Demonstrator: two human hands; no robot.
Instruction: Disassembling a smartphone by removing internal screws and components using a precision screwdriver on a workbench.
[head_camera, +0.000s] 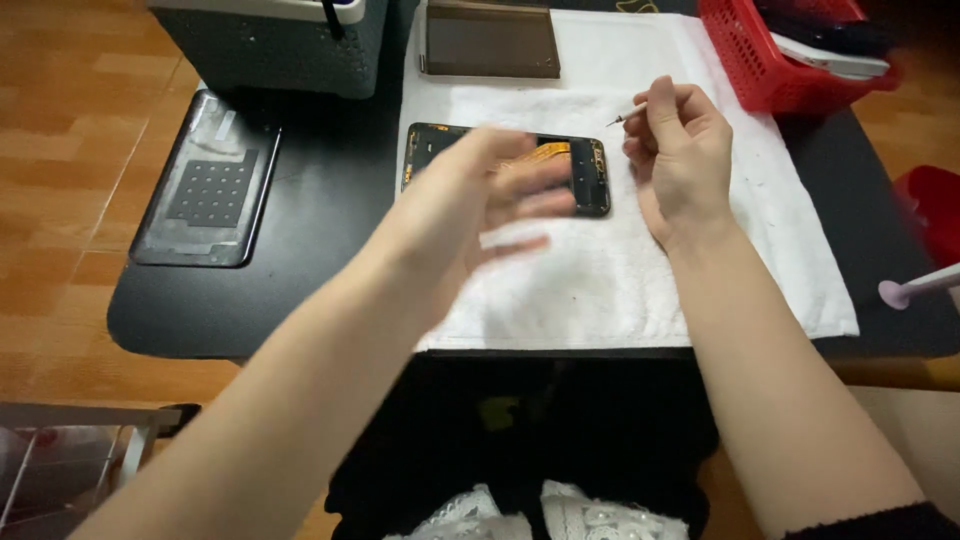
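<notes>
An opened phone body (592, 172), black with orange flex parts inside, lies on a white towel (700, 260). My left hand (480, 200) hovers blurred over its left half, fingers spread, nothing in it. My right hand (680, 150) is at the phone's right end, fingers pinched on a thin tool (628, 116) with a metal tip that points left.
A detached phone back cover (205, 185) lies at the left on the black table (300, 290). A dark flat panel (490, 42) rests at the towel's top. A red basket (770, 55) stands back right, a grey bin (270, 45) back left. A pink-tipped tool (915, 288) enters from the right.
</notes>
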